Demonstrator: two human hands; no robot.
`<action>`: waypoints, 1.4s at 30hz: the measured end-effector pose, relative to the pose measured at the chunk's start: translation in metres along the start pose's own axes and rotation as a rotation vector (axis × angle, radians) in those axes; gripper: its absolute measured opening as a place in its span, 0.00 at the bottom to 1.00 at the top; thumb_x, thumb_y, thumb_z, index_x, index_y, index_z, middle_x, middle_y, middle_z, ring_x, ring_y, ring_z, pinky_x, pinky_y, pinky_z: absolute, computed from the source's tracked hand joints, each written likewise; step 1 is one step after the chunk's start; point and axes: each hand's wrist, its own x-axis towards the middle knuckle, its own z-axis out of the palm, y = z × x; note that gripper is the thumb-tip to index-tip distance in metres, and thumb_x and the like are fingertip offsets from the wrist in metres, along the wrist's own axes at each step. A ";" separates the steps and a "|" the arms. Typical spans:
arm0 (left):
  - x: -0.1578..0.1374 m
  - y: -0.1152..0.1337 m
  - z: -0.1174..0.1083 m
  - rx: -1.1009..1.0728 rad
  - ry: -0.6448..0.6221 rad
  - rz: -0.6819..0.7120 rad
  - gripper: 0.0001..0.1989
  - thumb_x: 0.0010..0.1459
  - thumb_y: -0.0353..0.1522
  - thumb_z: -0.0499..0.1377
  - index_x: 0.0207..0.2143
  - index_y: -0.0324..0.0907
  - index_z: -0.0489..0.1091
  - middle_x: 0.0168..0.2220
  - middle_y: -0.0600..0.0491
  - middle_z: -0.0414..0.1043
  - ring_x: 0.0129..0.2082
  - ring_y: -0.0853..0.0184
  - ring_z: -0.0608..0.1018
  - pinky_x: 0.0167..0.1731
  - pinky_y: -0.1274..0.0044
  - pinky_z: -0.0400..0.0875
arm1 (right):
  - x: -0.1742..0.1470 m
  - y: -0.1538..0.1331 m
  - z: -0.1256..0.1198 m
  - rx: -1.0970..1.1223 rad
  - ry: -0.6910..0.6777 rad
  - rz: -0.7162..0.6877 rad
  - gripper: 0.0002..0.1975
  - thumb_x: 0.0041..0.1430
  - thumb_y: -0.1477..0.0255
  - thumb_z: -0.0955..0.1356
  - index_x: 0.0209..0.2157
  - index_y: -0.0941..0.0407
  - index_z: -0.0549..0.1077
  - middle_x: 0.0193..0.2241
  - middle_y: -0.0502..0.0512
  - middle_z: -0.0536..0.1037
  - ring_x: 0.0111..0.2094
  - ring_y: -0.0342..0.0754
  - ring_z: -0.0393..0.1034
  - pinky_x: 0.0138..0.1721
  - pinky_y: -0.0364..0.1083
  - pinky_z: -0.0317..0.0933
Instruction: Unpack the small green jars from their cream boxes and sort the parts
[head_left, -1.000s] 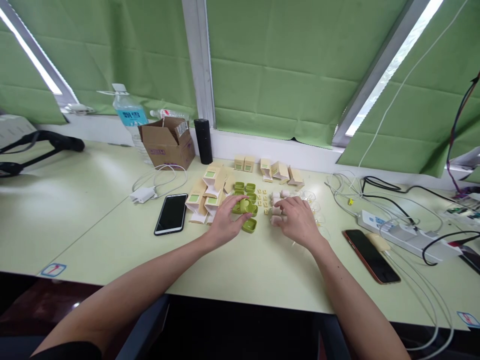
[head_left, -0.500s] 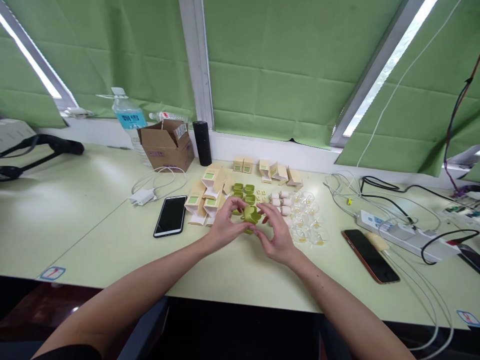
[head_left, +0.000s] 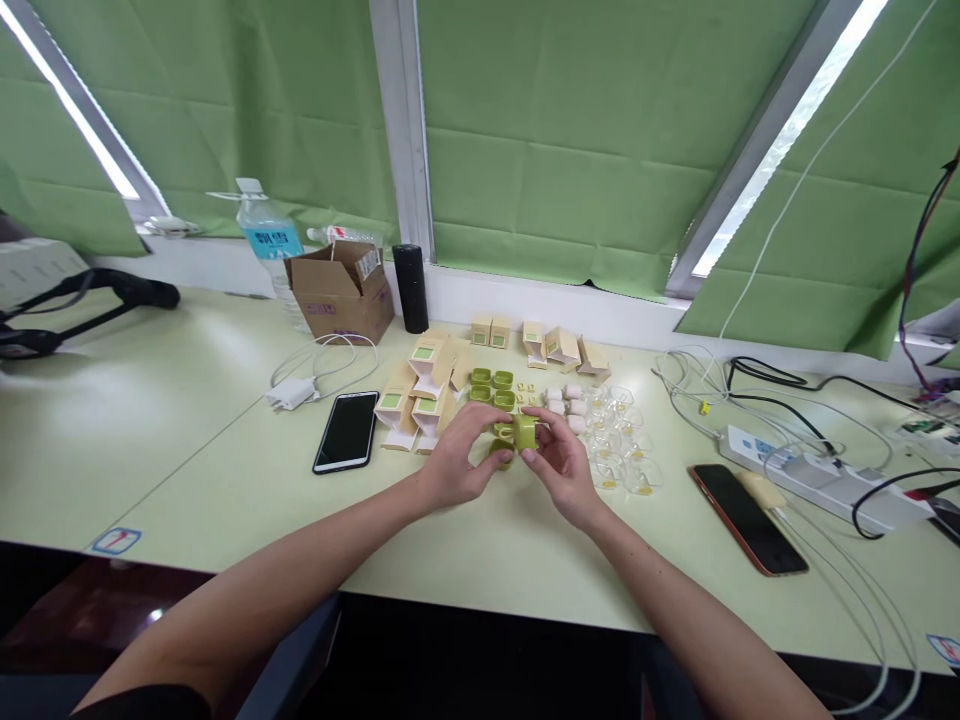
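A small green cup with a ring-like handle is pinched between the thumb and fingers of my right hand. Its handle points left, toward my left hand. The thumb and index finger of that hand are apart, one on each side of the handle; whether they touch it I cannot tell. Several green square cups stand in rows just behind, partly covered by my fingers. Tiny yellowish parts lie to their right. Beyond my right fingers are white rounded pieces and clear plastic covers.
Open cream cartons stand left of the cups, and more small boxes line the back. A phone and charger lie left; another phone and a power strip lie right. A cardboard box stands behind.
The green cup has shifted slightly right and turned, its handle now clearly pointing left. My right hand keeps hold of it; my left fingertips have moved to the handle side. The view has shifted slightly.
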 end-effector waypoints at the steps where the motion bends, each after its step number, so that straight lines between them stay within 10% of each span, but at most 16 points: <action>1: 0.000 0.000 0.000 0.016 0.031 0.041 0.12 0.63 0.30 0.61 0.49 0.45 0.70 0.44 0.47 0.77 0.45 0.59 0.78 0.46 0.64 0.74 | 0.001 0.000 0.000 0.039 -0.001 0.011 0.22 0.67 0.60 0.67 0.59 0.52 0.64 0.41 0.57 0.75 0.41 0.50 0.73 0.43 0.51 0.72; 21: 0.006 -0.002 0.004 -0.080 0.211 0.101 0.07 0.61 0.23 0.64 0.36 0.43 0.79 0.30 0.52 0.81 0.31 0.68 0.80 0.33 0.74 0.77 | -0.001 0.003 0.002 0.241 0.042 0.120 0.21 0.60 0.62 0.74 0.53 0.49 0.72 0.44 0.56 0.78 0.44 0.50 0.74 0.45 0.50 0.72; 42: 0.001 0.001 0.010 -0.267 0.213 -0.198 0.05 0.58 0.28 0.66 0.38 0.42 0.79 0.34 0.50 0.80 0.34 0.66 0.79 0.36 0.73 0.77 | -0.002 -0.004 0.007 0.053 0.111 0.072 0.24 0.61 0.63 0.73 0.58 0.48 0.70 0.43 0.56 0.77 0.44 0.50 0.72 0.49 0.52 0.71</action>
